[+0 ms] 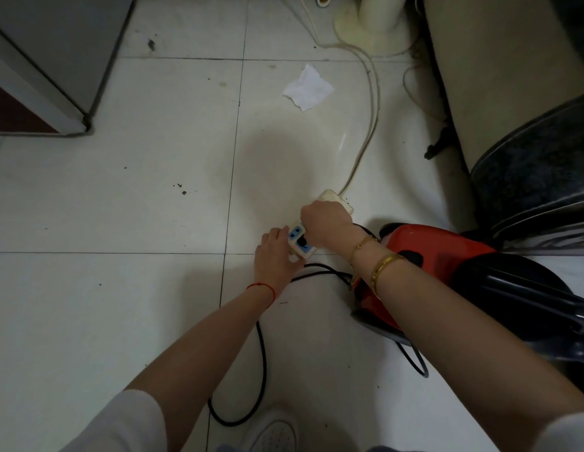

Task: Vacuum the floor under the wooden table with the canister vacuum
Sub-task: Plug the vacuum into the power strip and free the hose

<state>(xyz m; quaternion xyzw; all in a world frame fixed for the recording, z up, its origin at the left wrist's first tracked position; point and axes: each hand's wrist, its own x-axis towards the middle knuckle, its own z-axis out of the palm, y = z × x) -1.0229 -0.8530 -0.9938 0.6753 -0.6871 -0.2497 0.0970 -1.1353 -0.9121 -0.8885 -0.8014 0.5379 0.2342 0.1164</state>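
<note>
Head view, plugging-in stage. My left hand (273, 256) rests on the near-left end of the cream-and-blue plastic power strip (302, 243), fingers curled round its edge to steady it on the pale tiled floor (121, 207). My right hand (326, 225) is closed over the round black plug (303, 242), pinching it at a socket; whether the pins are fully seated I cannot tell, since the knuckles cover the joint. The strip's long axis runs from near-left to far-right, and its cream cable (369, 125) leads away toward the far right.

The red-and-black canister vacuum (424, 256) lies on the floor just right of my hands, partly behind my right forearm, its long axis running roughly near to far (the hose end is lost in the dark mass at the right edge). I judge it a rigid, moderately heavy shell, best lifted by a moulded handle on top, not dragged by the hose. Its black rubber flex (263, 370) loops across the near floor, limp and easily snagged underfoot.

A crumpled white paper scrap (307, 88) lies on the far tiles; a grey cabinet (55, 60) stands far left. The wooden table is not in view, so vacuuming has not yet begun.
</note>
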